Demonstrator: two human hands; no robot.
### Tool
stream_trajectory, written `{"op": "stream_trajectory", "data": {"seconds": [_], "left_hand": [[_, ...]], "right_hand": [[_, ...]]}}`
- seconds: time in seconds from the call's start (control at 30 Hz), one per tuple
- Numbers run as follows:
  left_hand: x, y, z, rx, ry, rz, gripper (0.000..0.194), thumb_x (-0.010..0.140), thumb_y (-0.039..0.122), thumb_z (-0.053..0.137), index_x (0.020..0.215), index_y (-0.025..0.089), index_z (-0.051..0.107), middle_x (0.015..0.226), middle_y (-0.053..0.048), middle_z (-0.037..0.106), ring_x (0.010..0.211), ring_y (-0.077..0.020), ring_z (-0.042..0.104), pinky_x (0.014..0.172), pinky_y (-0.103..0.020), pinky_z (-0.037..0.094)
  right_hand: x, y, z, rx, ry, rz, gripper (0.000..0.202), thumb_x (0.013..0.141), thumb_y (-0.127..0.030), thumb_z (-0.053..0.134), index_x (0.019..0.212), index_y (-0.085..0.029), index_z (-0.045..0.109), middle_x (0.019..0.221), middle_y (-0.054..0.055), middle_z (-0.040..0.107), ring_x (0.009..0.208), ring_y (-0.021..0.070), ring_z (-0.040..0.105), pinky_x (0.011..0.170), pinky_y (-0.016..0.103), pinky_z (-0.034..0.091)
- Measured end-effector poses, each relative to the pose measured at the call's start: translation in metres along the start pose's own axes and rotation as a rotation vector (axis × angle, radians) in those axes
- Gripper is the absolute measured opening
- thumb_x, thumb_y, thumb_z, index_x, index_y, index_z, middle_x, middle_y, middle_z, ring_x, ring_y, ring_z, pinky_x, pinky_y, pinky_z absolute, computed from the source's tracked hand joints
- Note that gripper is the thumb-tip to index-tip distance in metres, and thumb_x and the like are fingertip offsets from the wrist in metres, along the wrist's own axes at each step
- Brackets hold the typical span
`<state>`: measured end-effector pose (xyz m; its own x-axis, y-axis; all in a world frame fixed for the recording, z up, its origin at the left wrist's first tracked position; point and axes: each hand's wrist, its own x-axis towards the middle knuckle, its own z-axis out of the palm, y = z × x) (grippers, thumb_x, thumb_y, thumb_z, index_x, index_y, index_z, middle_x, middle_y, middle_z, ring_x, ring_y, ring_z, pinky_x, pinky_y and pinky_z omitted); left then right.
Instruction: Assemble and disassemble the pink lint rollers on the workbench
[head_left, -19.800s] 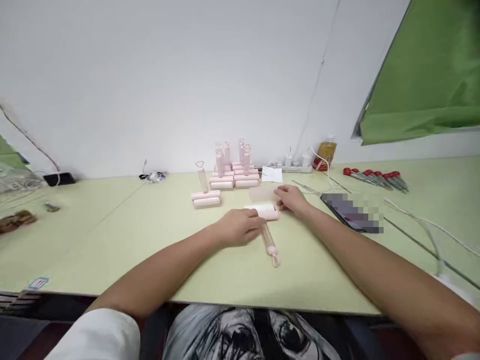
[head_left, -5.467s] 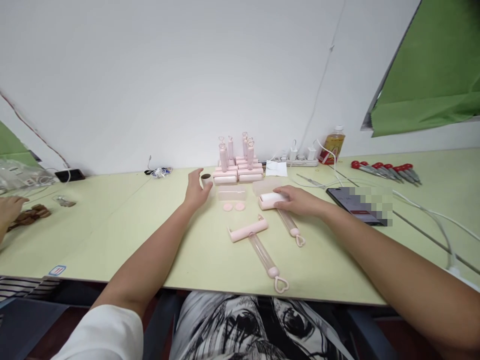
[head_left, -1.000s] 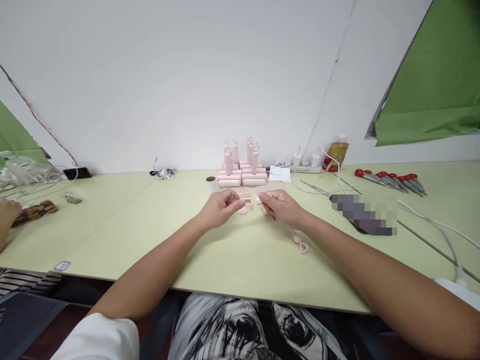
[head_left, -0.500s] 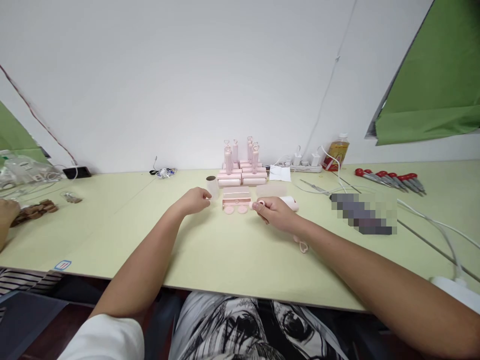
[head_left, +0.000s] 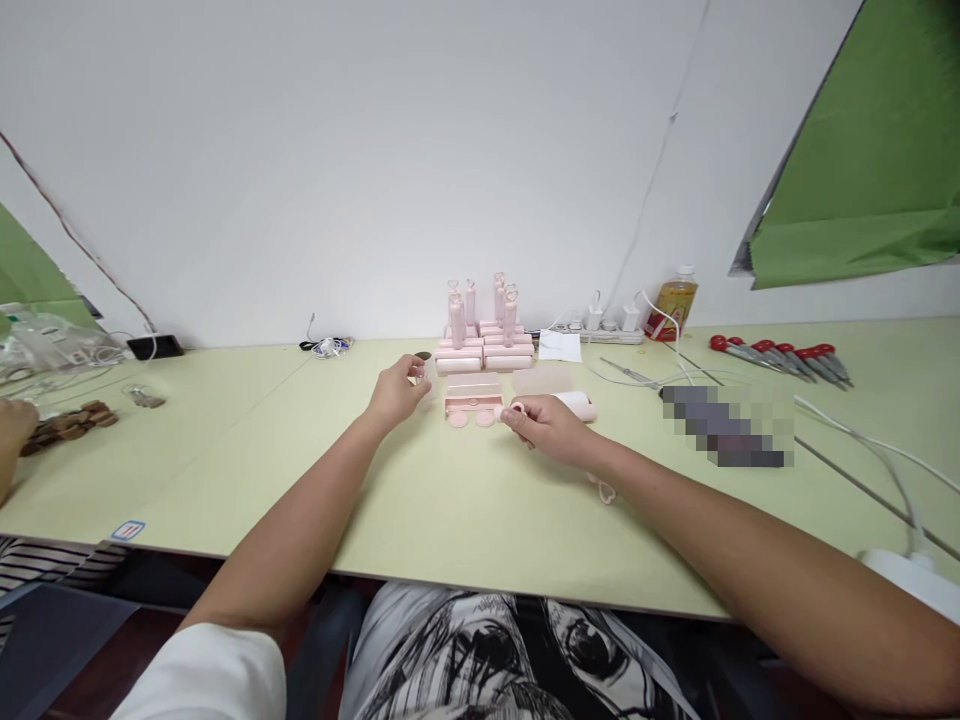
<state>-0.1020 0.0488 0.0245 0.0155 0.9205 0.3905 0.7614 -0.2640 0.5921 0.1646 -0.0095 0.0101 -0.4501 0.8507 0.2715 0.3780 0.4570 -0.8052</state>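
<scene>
My left hand [head_left: 397, 394] is at a pale upright roll [head_left: 430, 388] with a dark hollow core, partly hiding it. Its thumb and fingers are curled together around something small and clear that I cannot make out. In a pinch, my right hand [head_left: 551, 427] holds a small pink part with a loop [head_left: 517, 407]. Left of that hand lies an open pink case [head_left: 452, 405], with two flat pink discs [head_left: 458, 420] before it. A pink-and-white cylinder [head_left: 579, 404] is behind the right hand. A pink heart-shaped loop [head_left: 606, 492] lies below the right wrist.
Stacked pink cases [head_left: 459, 366] carry several upright pink tubes [head_left: 509, 318] near the wall. To the right are a power strip [head_left: 611, 337], a bottle [head_left: 675, 303], a tweezers-like metal tool [head_left: 626, 373] and red-ended tools [head_left: 780, 358]. Another person's hand [head_left: 13, 430] is by brown pieces [head_left: 71, 425] at far left.
My left hand has moved up and to the right, onto the pale roll, and its fingers have curled. My right hand stays almost where it was, holding the small pink part.
</scene>
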Motion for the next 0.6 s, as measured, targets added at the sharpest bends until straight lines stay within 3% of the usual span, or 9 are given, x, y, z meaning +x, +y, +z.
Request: {"op": "stream_trajectory", "data": {"seconds": [0.3,0.47,0.53,0.6], "left_hand": [[0.002,-0.002,-0.004,0.057,0.081,0.039,0.038,0.074,0.026,0.063,0.112,0.021,0.057,0.112,-0.005,0.063,0.066,-0.0131,0.058,0.072,-0.030,0.049],[-0.010,0.019,-0.005,0.041,0.219,0.174,0.030,0.082,0.031,0.058,0.108,0.018,0.061,0.112,-0.009,0.058,0.062,-0.0109,0.053,0.072,-0.032,0.047],[-0.022,0.035,0.000,-0.064,0.119,0.308,0.026,0.087,0.037,0.053,0.102,0.018,0.063,0.093,-0.005,0.061,0.063,-0.0115,0.051,0.066,-0.028,0.045],[-0.036,0.051,0.007,-0.195,-0.155,0.429,0.031,0.090,0.042,0.049,0.100,0.017,0.063,0.074,-0.001,0.059,0.060,-0.0111,0.049,0.058,-0.024,0.041]], "right_hand": [[0.000,-0.004,0.001,-0.023,0.021,0.008,0.045,0.086,-0.056,0.046,0.060,-0.020,0.039,0.052,-0.004,0.042,0.050,0.0110,0.040,0.051,0.024,0.028],[-0.001,-0.002,0.002,-0.024,-0.001,0.012,0.042,0.087,-0.054,0.046,0.063,-0.020,0.040,0.056,-0.004,0.041,0.052,0.0107,0.040,0.051,0.024,0.026],[-0.001,-0.001,0.003,-0.042,-0.004,0.022,0.041,0.087,-0.054,0.047,0.064,-0.020,0.041,0.057,-0.005,0.040,0.053,0.0104,0.038,0.051,0.024,0.025],[-0.002,-0.001,0.004,-0.060,0.002,0.025,0.040,0.086,-0.052,0.049,0.064,-0.020,0.040,0.058,-0.005,0.037,0.054,0.0100,0.035,0.051,0.024,0.023]]}}
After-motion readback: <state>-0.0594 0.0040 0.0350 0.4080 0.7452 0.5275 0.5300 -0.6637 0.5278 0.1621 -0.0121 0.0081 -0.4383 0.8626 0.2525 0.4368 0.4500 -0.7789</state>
